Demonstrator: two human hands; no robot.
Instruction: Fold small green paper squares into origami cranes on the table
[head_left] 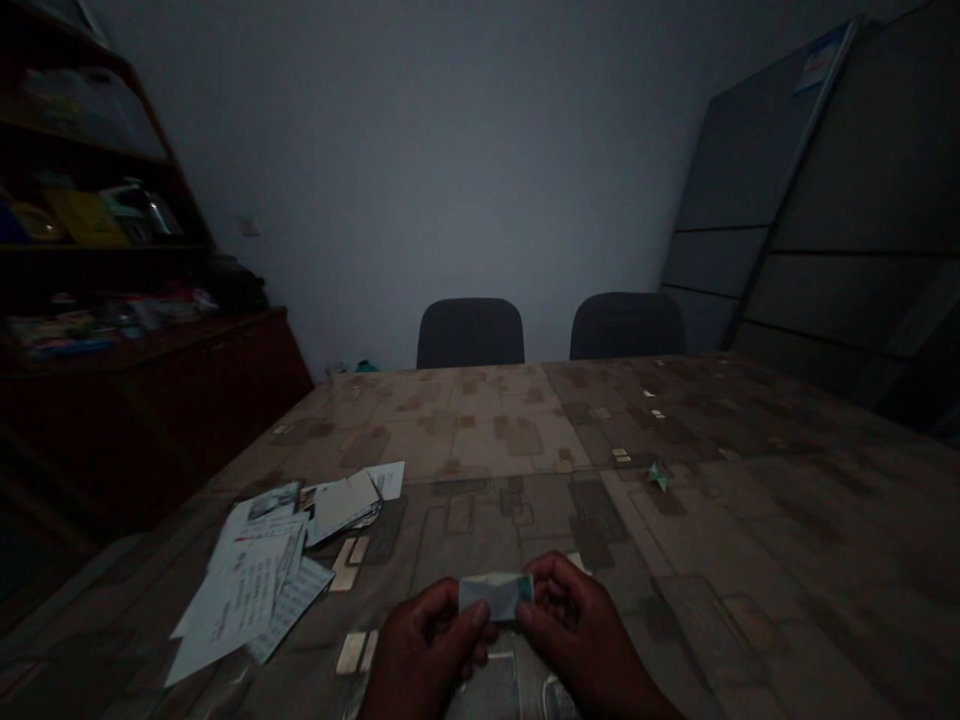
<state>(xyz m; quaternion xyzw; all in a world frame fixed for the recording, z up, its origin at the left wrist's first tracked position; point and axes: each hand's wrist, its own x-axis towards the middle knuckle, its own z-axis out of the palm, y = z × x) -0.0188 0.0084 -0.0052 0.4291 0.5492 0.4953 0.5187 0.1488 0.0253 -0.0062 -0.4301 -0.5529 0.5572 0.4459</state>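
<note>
A small folded piece of paper (496,594), pale with a greenish patch at its right end, is held level just above the table near its front. My left hand (433,640) pinches its left end, thumb on the near face and fingers curled behind. On the other end, my right hand (574,625) grips it the same way. The room is dim, so any print on the paper cannot be made out.
Printed sheets (232,590) and a stack of cards or papers (343,505) lie on the left of the patterned tablecloth (517,415). A small green folded paper (658,476) sits at the right. Two dark chairs (470,332) stand beyond; shelves (97,240) rise at left.
</note>
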